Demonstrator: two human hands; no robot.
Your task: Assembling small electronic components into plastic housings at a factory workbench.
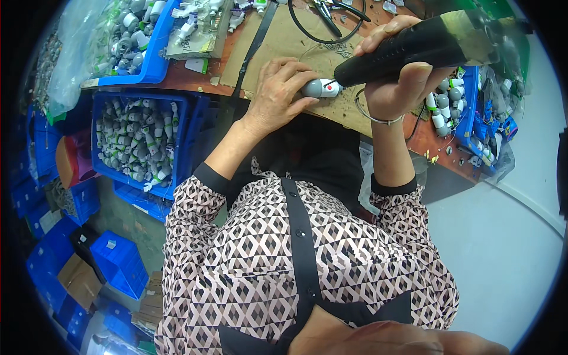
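My left hand (273, 94) is closed round a small grey and white plastic housing (320, 88) with a red dot on its side, at the near edge of a cardboard sheet (259, 52). In my right hand (393, 94) is a black electric screwdriver (408, 52), its rear end wrapped in yellowish tape. The screwdriver lies tilted, its nose pointing left at the white end of the housing. The bit is thin, and I cannot tell whether it sits in a screw. Small loose screws (338, 49) lie on the cardboard beyond the housing.
Plastic parts fill a blue tray (158, 50) at the far left and a blue crate (190, 133) below it. Another blue tray (471, 103) with similar parts stands at the right. Pliers (326, 16) and a looped black cable (294, 22) lie at the back.
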